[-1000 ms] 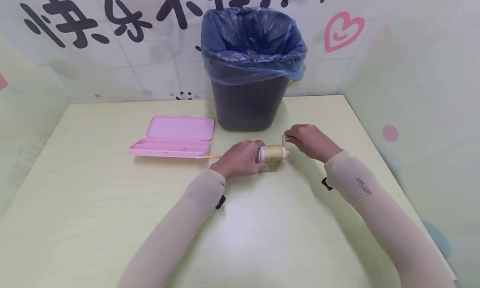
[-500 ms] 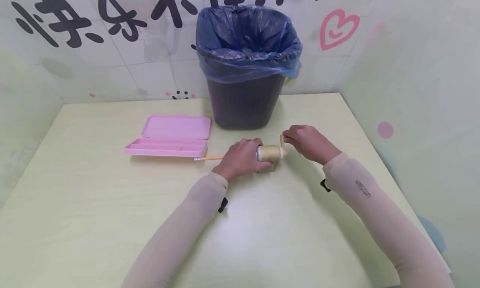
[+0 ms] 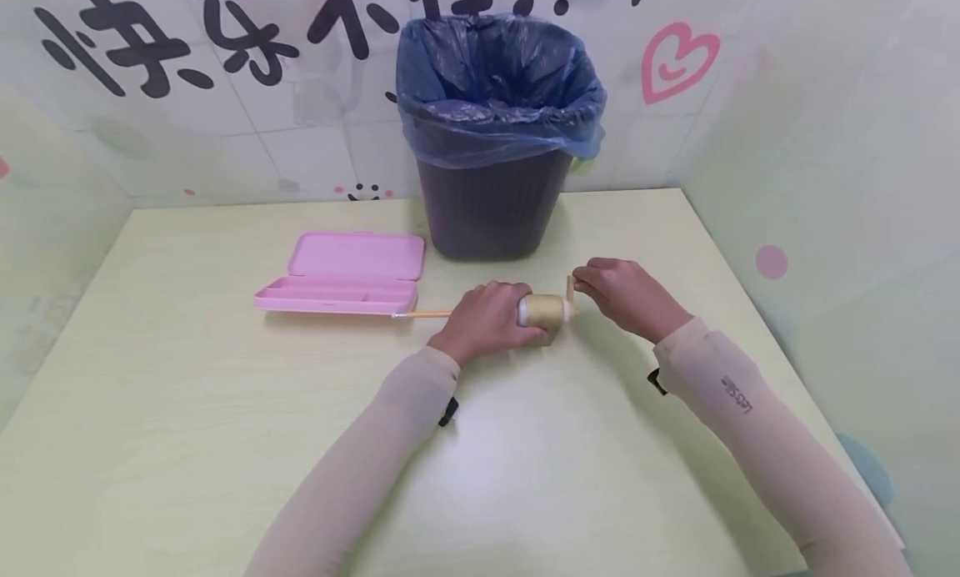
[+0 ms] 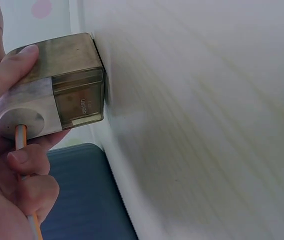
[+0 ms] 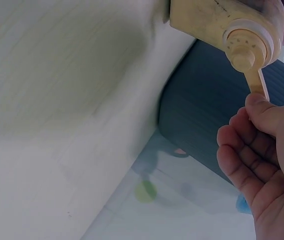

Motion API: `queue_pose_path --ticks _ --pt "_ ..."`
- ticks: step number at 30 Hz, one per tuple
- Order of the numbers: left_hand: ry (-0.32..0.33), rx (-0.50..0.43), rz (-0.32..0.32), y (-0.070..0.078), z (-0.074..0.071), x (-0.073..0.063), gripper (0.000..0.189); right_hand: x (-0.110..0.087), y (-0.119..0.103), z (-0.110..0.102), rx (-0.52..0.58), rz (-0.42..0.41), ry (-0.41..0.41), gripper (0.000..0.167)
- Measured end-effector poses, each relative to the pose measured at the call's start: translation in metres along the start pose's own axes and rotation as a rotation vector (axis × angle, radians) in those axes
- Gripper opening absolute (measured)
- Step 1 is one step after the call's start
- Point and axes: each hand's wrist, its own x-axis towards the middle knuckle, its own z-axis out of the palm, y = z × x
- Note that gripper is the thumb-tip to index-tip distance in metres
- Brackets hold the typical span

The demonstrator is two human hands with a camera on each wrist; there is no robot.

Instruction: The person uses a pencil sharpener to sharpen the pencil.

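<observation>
The left grip (image 3: pixel 487 320) is wrapped round the sharpener (image 3: pixel 546 311), whose hole takes a pencil (image 3: pixel 429 314) running back through the curled fingers; at the sharpener's other end, the right grip (image 3: pixel 632 297) pinches the crank handle (image 5: pixel 255 85). The bin (image 3: pixel 491 214) stands just behind, the pink case (image 3: pixel 335 308) left, while tabletop (image 3: pixel 555 452) spreads nearer between the sleeves (image 3: pixel 375 469), its right edge beyond the right grip.
</observation>
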Motion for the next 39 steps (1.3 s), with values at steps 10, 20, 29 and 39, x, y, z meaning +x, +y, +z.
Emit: queue_pose_path --ticks 10,20,29,39 --pt "0.001 0.034 -0.013 0.001 0.000 0.003 0.040 -0.003 -0.006 -0.009 -0.030 -0.081 0.056 0.008" --pt "-0.017 0.015 -0.009 -0.001 -0.001 0.004 0.040 -0.021 -0.018 -0.014 0.031 -0.092 0.001 0.007" --pt "-0.012 0.004 -0.011 -0.002 0.000 0.002 0.039 -0.029 -0.021 -0.013 0.172 -0.075 -0.112 0.012" --pt "-0.016 -0.001 -0.004 -0.003 0.000 0.003 0.041 -0.033 -0.020 -0.003 0.262 -0.081 -0.184 0.036"
